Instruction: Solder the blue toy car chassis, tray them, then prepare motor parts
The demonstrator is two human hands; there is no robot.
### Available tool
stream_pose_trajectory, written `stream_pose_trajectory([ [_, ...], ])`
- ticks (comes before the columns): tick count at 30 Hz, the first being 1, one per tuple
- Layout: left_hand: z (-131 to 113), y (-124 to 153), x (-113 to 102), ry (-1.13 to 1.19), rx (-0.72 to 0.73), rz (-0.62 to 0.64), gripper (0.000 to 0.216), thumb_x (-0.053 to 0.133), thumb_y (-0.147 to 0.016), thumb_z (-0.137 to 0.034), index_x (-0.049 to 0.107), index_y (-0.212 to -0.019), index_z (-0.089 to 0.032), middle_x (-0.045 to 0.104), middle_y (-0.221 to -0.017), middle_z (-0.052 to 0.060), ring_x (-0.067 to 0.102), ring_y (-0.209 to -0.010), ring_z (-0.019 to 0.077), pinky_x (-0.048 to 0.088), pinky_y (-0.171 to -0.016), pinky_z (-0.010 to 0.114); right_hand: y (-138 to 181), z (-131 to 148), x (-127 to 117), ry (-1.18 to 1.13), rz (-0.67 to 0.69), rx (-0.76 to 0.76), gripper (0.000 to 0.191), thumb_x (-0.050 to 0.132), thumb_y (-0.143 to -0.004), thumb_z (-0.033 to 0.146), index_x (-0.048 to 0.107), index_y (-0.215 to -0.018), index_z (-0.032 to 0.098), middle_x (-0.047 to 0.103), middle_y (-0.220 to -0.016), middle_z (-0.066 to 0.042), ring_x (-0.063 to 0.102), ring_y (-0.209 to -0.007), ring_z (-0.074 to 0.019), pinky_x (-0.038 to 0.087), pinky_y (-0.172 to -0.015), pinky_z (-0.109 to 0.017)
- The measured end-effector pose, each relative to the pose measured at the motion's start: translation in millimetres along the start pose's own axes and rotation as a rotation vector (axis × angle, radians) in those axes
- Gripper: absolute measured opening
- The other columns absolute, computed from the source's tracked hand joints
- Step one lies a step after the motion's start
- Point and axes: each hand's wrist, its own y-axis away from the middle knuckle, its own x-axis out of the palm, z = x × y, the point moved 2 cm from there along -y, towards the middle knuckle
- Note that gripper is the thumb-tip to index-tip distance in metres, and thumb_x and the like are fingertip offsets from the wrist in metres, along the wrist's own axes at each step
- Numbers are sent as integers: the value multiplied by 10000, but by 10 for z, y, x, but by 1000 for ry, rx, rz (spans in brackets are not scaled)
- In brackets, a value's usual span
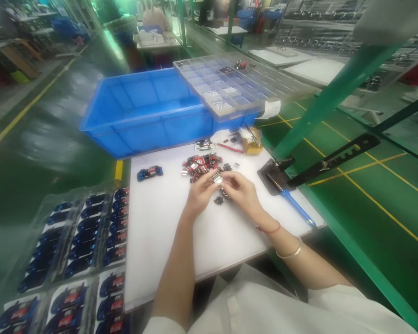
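Note:
Both my hands meet over the middle of the white table. Between the fingertips of my left hand (202, 192) and my right hand (242, 190) is a small silver and black part (217, 178), gripped from both sides. Its exact kind is too small to make out. Just beyond my fingers lies a heap of small red, black and silver parts (200, 164). A few loose black pieces (218, 200) rest below my hands. Off to the left on the table sits a blue toy car body (150, 173) with red and white markings.
A blue crate (149, 134) stands behind the table (160, 241), carrying a clear compartment tray (209, 76). At right are a blue-handled soldering iron (297, 208), its black stand (270, 176) and a green post (320, 102). Trays of blue car bodies (83, 236) are at left.

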Motion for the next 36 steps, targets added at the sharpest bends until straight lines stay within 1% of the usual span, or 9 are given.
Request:
stream_pose_trajectory([
  [6, -55, 16, 39, 53, -24, -6, 510, 756, -786, -321, 664, -1276, -214, 705, -947, 34, 696, -887, 188, 590, -867, 341, 19, -29, -15, 14, -18, -4, 207, 672, -793, 304, 660, -987, 232, 723, -1017, -41, 722, -939, -193, 598, -925, -360],
  [12, -92, 23, 80, 94, -32, -52, 492, 808, -720, -296, 706, -1190, -193, 729, -1056, 64, 699, -980, 214, 574, -914, 353, 15, -19, -9, 163, -33, -90, 168, 617, -808, 261, 665, -967, 239, 720, -999, -47, 703, -892, -195, 603, -855, -362],
  [14, -76, 11, 88, 102, -28, -94, 456, 821, -700, -296, 726, -1135, -195, 744, -1013, 59, 707, -931, 198, 585, -872, 335, 33, 3, 12, 237, -32, -160, 170, 587, -820, 224, 669, -968, 239, 723, -992, -52, 695, -870, -194, 599, -817, -353],
  [16, -62, -3, 81, 107, -36, -154, 402, 828, -683, -309, 746, -1057, -187, 747, -897, 41, 713, -819, 174, 602, -791, 316, 46, 19, 25, 293, -8, -235, 185, 553, -843, 204, 671, -982, 239, 725, -1015, -61, 690, -873, -192, 589, -802, -346],
  [19, -73, -15, 27, 111, -48, -249, 378, 826, -681, -341, 747, -1011, -174, 708, -766, 8, 699, -675, 145, 612, -693, 301, 0, -3, -47, 423, 10, -249, 199, 512, -876, 214, 678, -982, 240, 734, -979, -57, 689, -861, -193, 574, -793, -340],
  [23, -118, -23, -94, 123, -20, -358, 413, 833, -677, -363, 737, -1035, -181, 689, -804, 0, 700, -657, 127, 612, -684, 286, -198, -104, -329, 571, -62, -154, 206, 490, -863, 194, 681, -937, 218, 737, -921, -70, 687, -830, -211, 556, -796, -360],
  [27, -122, -33, -178, 130, 15, -445, 403, 848, -656, -363, 737, -1000, -185, 704, -850, 15, 696, -667, 119, 600, -680, 267, -410, -207, -530, 655, -63, -104, 200, 500, -822, 150, 679, -891, 207, 739, -903, -74, 691, -871, -230, 541, -841, -381],
  [31, -88, -37, -217, 155, -33, -485, 434, 846, -660, -379, 728, -1030, -186, 746, -896, 52, 702, -686, 126, 545, -592, 210, -680, -263, -519, 745, -20, -77, 220, 502, -810, 126, 691, -881, 214, 747, -897, -58, 691, -876, -230, 535, -845, -379],
  [36, -62, -37, -256, 140, -74, -526, 446, 839, -664, -398, 726, -1038, -181, 764, -864, 65, 695, -657, 134, 500, -527, 202, -1245, -325, -378, 873, 45, -50, 240, 502, -834, 94, 708, -911, 189, 750, -968, -93, 683, -942, -248, 511, -899, -390],
])
